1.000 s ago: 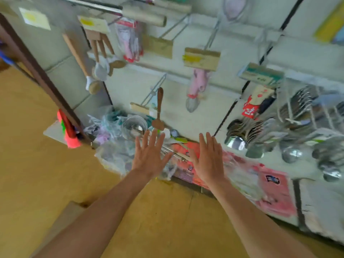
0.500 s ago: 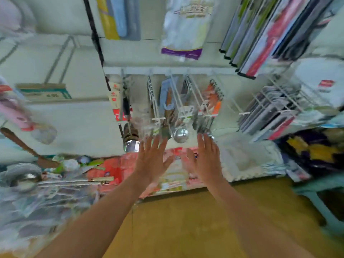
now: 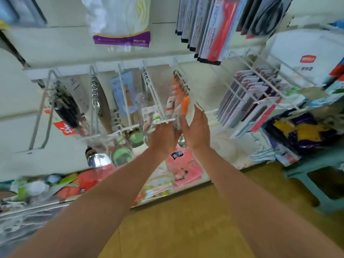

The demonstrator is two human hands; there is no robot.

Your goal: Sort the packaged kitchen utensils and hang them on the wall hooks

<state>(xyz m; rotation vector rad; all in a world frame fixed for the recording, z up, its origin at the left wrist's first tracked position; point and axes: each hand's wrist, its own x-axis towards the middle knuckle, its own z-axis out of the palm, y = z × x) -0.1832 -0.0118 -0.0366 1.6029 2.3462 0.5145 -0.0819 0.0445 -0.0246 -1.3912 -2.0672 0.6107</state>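
As left hand [image 3: 162, 137] grips hook [image 3: 153, 94], right hand's [image 3: 197, 128] flat.

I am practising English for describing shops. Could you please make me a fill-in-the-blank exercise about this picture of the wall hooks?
1. The utensils hanging just above the right hand have ____ handles.
2. The white package at the top carries a ____ band along its lower edge.
3. The stool stands on the floor at the lower ____ of the picture.

Missing words: orange; purple; right.
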